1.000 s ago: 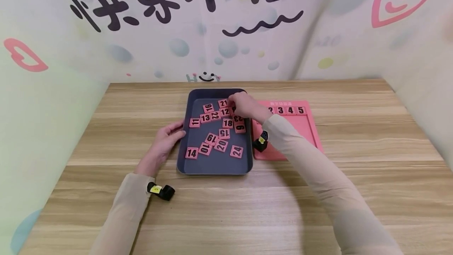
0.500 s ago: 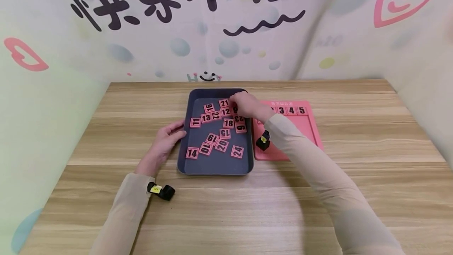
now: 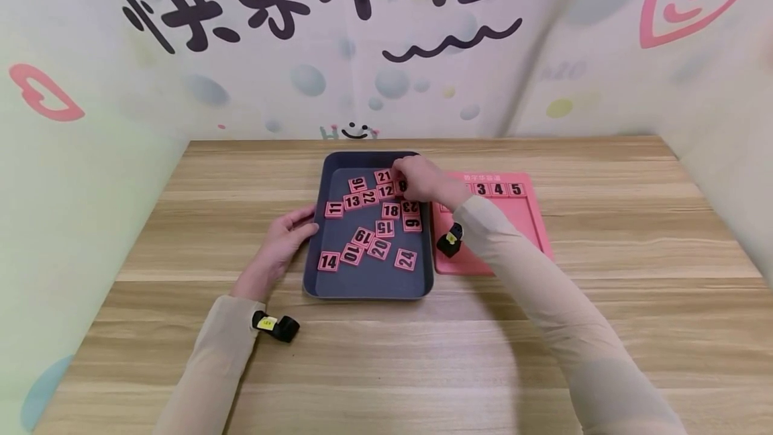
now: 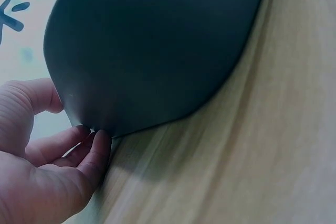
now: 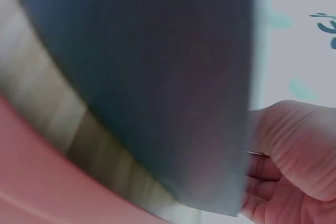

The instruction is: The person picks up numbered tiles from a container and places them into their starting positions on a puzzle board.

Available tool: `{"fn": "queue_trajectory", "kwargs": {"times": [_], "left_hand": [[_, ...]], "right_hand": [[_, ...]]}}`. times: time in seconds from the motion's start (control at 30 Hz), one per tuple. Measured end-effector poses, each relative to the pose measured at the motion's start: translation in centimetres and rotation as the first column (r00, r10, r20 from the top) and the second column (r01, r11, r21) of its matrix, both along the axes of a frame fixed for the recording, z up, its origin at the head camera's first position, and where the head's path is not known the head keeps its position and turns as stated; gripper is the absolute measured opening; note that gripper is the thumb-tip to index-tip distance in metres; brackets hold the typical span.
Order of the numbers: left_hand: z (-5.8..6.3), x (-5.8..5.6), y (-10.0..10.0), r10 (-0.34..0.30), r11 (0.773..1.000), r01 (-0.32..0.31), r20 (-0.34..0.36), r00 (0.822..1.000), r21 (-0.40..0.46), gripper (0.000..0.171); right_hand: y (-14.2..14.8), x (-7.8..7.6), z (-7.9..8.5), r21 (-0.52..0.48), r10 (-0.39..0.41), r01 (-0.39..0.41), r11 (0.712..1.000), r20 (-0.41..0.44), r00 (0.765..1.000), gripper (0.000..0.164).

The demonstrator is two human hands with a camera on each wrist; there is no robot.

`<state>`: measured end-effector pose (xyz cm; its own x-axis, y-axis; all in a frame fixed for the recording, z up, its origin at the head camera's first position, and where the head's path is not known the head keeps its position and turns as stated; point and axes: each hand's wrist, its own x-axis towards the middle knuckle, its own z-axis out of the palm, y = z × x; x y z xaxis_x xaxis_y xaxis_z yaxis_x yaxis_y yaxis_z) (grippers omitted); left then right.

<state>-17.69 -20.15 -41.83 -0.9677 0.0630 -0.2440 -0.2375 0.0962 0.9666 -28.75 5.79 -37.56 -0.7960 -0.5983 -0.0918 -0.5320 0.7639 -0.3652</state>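
In the head view a dark blue tray (image 3: 368, 287) holds several loose pink number tiles with black digits. My left hand (image 3: 282, 239) grips the tray's left side; the left wrist view shows its thumb at the rim and its fingertips low against the wall. My right hand (image 3: 421, 178) reaches over the tray's far right corner with curled fingers and pinches the number 8 tile (image 3: 401, 186), fingertips hidden. Right below it lie the number 23 tile (image 3: 410, 207) and the tile reading 6 or 9 (image 3: 413, 223). The right wrist view has the tray wall (image 5: 173, 87) covering those fingertips.
A pink board (image 3: 513, 220) lies against the tray's right side, tiles 3, 4 and 5 showing in its top row, partly covered by my right forearm. A wall hanging (image 3: 253, 86) with large dark characters rises behind the wooden table (image 3: 386, 368).
The number 8 tile has come into fuller view under my right hand's fingers. The tiles just below it have slid slightly toward me. My left hand keeps its hold on the tray.
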Motion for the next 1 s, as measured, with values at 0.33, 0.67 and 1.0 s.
{"fn": "queue_trajectory", "kwargs": {"times": [0.33,0.67,1.0], "left_hand": [[0.0,-0.1,0.0,-0.005,1.000,0.005,-0.008,1.000,-0.001,0.049],[-0.1,0.0,0.0,-0.001,1.000,0.001,0.000,1.000,-0.001,0.049],[-0.1,-0.1,0.1,0.008,1.000,-0.008,0.008,1.000,-0.013,0.049]], "right_hand": [[3.2,1.6,2.1,-0.191,-0.013,0.014,0.982,0.006,1.000,0.035],[7.9,3.7,2.5,-0.264,-0.034,0.032,0.964,-0.002,0.999,0.035],[12.6,5.6,0.1,-0.215,-0.102,0.104,0.971,0.017,0.995,0.031]]}}
